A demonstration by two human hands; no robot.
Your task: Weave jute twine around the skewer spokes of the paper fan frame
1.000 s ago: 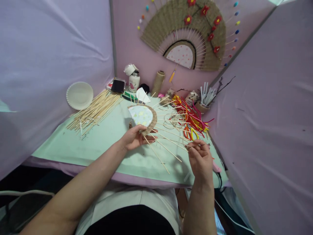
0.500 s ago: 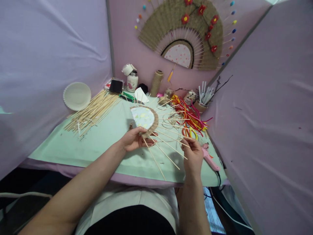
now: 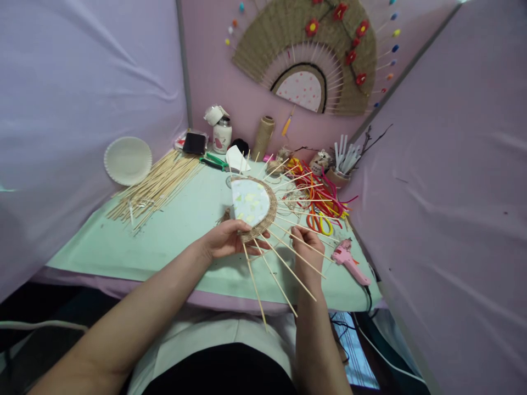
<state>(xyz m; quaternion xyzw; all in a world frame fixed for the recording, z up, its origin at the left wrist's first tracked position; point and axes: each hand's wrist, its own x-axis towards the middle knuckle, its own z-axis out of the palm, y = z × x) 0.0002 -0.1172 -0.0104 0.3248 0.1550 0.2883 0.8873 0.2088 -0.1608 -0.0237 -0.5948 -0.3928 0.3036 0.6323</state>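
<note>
Head view shows me a half-round fan frame [image 3: 272, 204] held above the pale green bench [image 3: 185, 233], near its front edge. The left hand [image 3: 226, 240] has its grip closed on the frame's lower end, thumb across the front and fingers beneath. A pale panel [image 3: 250, 202] fills the middle, edged by a brown woven band, and thin sticks [image 3: 257, 296] fan out from it toward the right and toward the person's lap. Behind a couple of those sticks sits the right hand [image 3: 309, 250], its fingers curled together; from where I stand I can't tell whether that grip is pinching anything. Just right of it lies a pink glue gun [image 3: 349, 264], and beyond the hand is a pair of scissors [image 3: 326, 225], near tangled bright red and yellow strips [image 3: 317, 189]. Over on the left I see a loose heap of sticks [image 3: 160, 184] beside a white plate [image 3: 128, 161]. A far larger fan [image 3: 263, 46] hangs on the pink back wall.
</note>
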